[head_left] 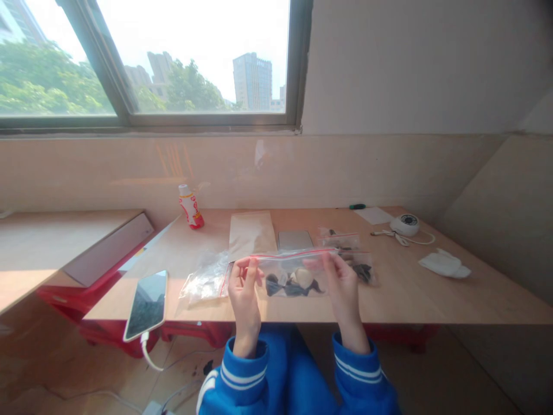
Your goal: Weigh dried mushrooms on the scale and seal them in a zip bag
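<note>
Clear plastic zip bag (pixel 294 276) with a red seal strip, held up between both hands, just above the desk (pixel 432 300). Left hand (pixel 244 291) nearly closed, fingers and thumb pinching the bag's left end. Right hand (pixel 343 294) closed in the same way on the right end, fingers partly hiding the top edge. Inside the bag, between the hands, dark angular pieces (pixel 273 285) and one pale rounded lump (pixel 302 278). Those contents already bagged, the seal strip running straight across the top; whether fully pressed shut, impossible to tell.

Beyond the right hand, a second zip bag (pixel 339 239) and a third zip bag (pixel 362 272), the third with dark pieces inside, the second's contents too small to tell. Just beside the left hand, a crumpled clear bag (pixel 207 279), contents unclear. Straight beyond the hands, a kraft paper envelope (pixel 251 235) and a flat silver slab (pixel 295 240). Well left of the left hand, a smartphone (pixel 147 305) on a white cable. Well right of the right hand, a round white device (pixel 405 225) with a cord.
</note>
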The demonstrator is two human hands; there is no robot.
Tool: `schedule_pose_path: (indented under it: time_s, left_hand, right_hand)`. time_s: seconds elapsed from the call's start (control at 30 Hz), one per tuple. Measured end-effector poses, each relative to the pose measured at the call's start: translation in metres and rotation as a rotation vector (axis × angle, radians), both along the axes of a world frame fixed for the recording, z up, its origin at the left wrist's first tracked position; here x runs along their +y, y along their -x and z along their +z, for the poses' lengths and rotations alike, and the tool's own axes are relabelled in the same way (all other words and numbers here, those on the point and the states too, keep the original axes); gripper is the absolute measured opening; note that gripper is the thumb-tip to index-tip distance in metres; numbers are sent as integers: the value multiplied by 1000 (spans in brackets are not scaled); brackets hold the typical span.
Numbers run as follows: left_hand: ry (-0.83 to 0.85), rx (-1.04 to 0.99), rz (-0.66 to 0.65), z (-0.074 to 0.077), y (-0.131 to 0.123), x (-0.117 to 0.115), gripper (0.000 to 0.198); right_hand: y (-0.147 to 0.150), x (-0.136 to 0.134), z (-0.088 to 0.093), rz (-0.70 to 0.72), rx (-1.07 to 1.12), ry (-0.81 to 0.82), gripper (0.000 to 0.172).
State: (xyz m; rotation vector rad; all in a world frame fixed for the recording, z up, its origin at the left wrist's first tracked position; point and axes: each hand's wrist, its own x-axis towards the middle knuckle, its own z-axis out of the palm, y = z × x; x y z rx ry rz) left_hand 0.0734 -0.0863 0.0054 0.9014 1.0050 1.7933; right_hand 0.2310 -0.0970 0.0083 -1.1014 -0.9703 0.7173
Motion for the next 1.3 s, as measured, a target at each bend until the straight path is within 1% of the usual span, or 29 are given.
schedule_pose_path:
  time_s: [0.17,0.33,0.43,0.53,0.6,0.7,0.87,1.07,1.3]
  left_hand:
    - [51,-23,66,5,-8,11,27]
    - [40,29,2,4,-11,18,28]
    - [29,39,-31,-1,-7,16,27]
    - [24,74,-58,-5,-4,14,26]
    - [20,109,-48,-7,-2,13,25]
    - [8,160,-32,-8,0,11,25]
    - [-1,215,-54,-8,3,10,24]
    - [-16,236,-16,-10,5,7,24]
    - [-32,259,57,-3,4,1,25]
  right_hand:
    - [-6,0,-3,-57,57,-21,31]
    - [-16,-3,-3,-43,-4,-30,31]
    - [-19,-5,-2,-31,-65,-31,31]
    - [-19,-6,-2,-77,-113,-60,30]
    - [-18,-6,-2,-104,-130,-81,30]
    - [-17,-6,-2,-116,-141,-87,30]
    - [-17,-5,-3,-166,-168,-106,27]
    - [-15,-5,-6,-196,-166,-117,27]
    - [-12,-8,-6,-205,-178,-137,25]
